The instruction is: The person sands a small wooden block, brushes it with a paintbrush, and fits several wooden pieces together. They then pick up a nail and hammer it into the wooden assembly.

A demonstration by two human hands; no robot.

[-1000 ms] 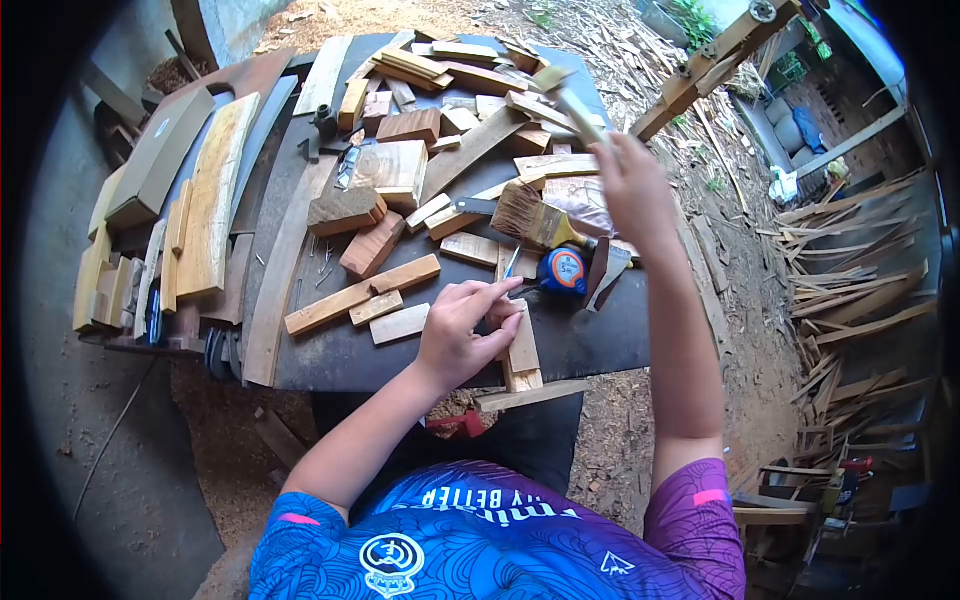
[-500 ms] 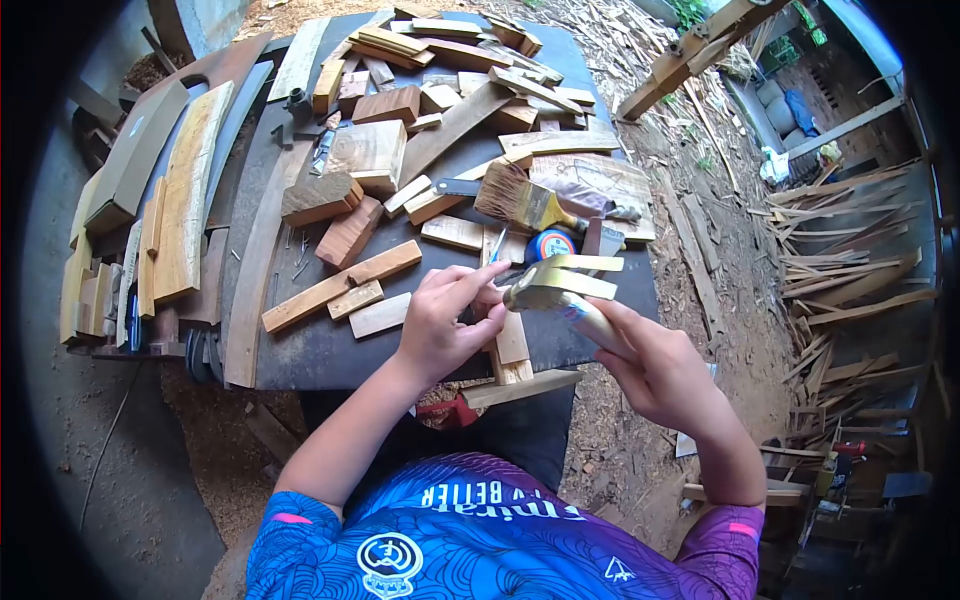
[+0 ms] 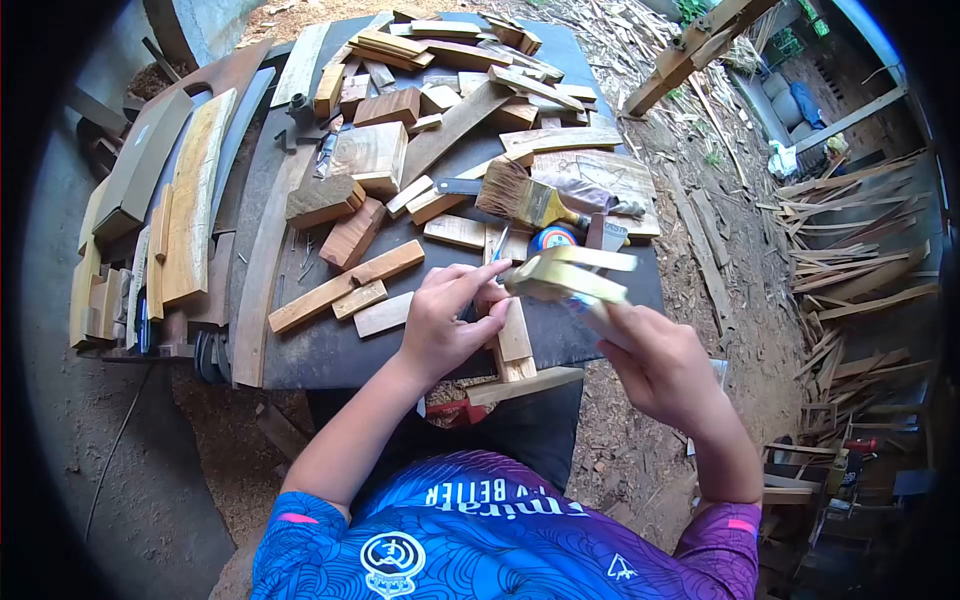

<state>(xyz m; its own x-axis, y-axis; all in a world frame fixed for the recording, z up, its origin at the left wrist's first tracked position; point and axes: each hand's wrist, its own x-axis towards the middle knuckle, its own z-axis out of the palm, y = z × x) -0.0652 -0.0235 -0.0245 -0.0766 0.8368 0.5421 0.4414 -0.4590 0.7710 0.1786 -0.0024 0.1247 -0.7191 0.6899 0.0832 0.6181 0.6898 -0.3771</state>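
My right hand [image 3: 665, 365] is closed around the handle of a claw hammer [image 3: 572, 275], its head close beside my left fingertips. My left hand [image 3: 455, 312] is pinched, thumb and fingers together, over a narrow wooden strip [image 3: 515, 335]; whatever is between the fingertips is hidden. That strip lies along the bench's front edge, above a crosswise wooden piece [image 3: 525, 386]. Beyond the hammer are a wide paintbrush [image 3: 520, 198], a round blue-and-white object [image 3: 553, 238] and a scraper blade [image 3: 607, 233].
Wood blocks and offcuts [image 3: 365, 155] cover much of the dark bench top [image 3: 300, 360]. Loose nails [image 3: 298, 255] lie at its left. Long boards [image 3: 195, 200] and a cardboard box [image 3: 145, 155] rest further left. Wood scraps [image 3: 850, 260] are piled on the right.
The hammer head has shifted slightly right and is tilted differently, with my right hand moving a little right and down. My left hand keeps its pinch over the strip.
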